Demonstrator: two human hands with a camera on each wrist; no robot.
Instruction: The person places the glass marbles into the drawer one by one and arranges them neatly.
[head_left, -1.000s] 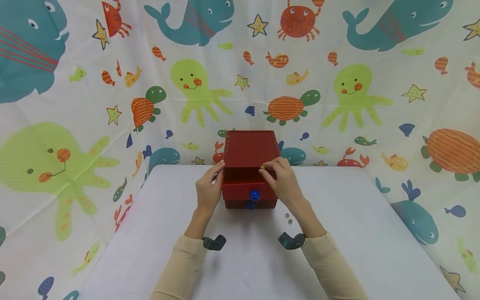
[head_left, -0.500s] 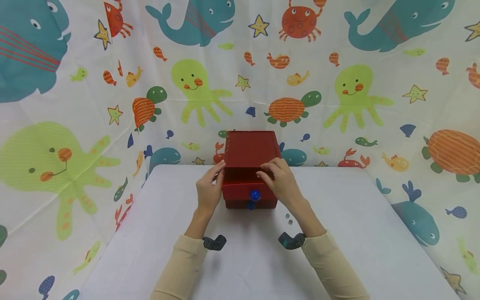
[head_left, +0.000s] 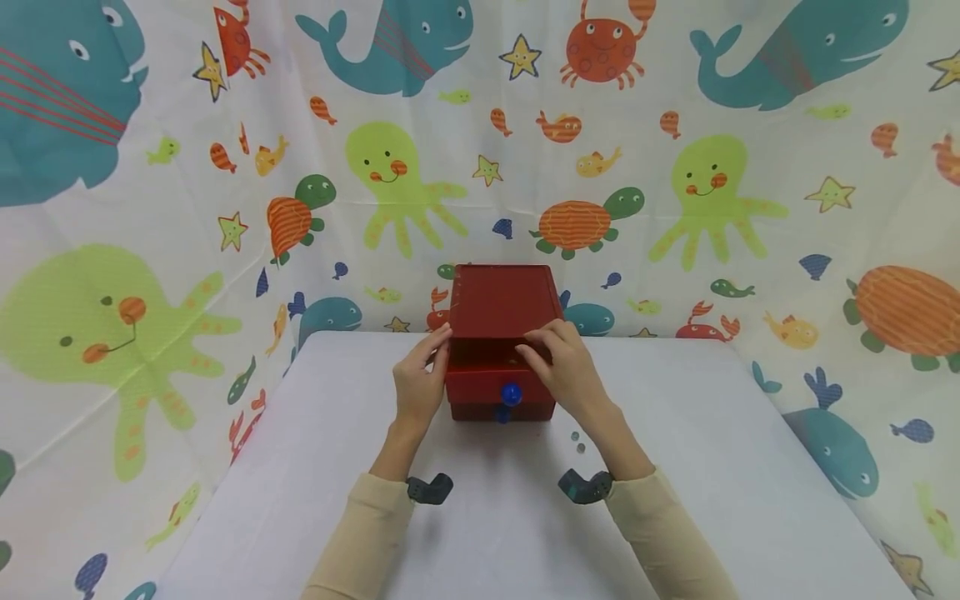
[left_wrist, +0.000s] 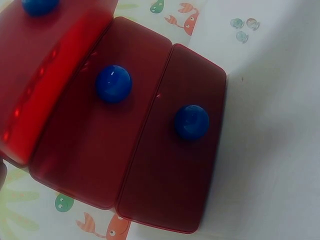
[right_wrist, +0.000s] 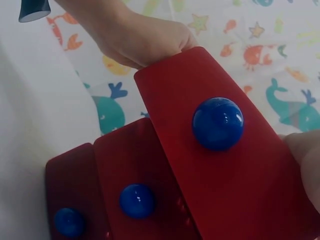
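Observation:
A red chest of drawers (head_left: 502,304) with round blue knobs stands on the table, its top drawer (head_left: 480,383) pulled out. My left hand (head_left: 418,385) rests its fingertips against the left side of the chest and drawer; the right wrist view shows that hand (right_wrist: 145,40) behind the drawer's side. Over the drawer's right part is my right hand (head_left: 566,367), thumb and fingers apart, nothing visible between them. A small pale spot shows in the shaded drawer interior near its thumb. In the left wrist view, two lower drawers (left_wrist: 100,135) are pushed in.
Small clear glass beads (left_wrist: 242,36) lie on the white table (head_left: 495,517) to the right of the chest, close to my right forearm. A curtain (head_left: 480,208) printed with sea animals hangs behind the table and along its sides.
A second ago my right fingers pinched a small yellowish bead above the drawer. Thumb and fingers have since parted, and the bead no longer shows between them. My left hand stays in place.

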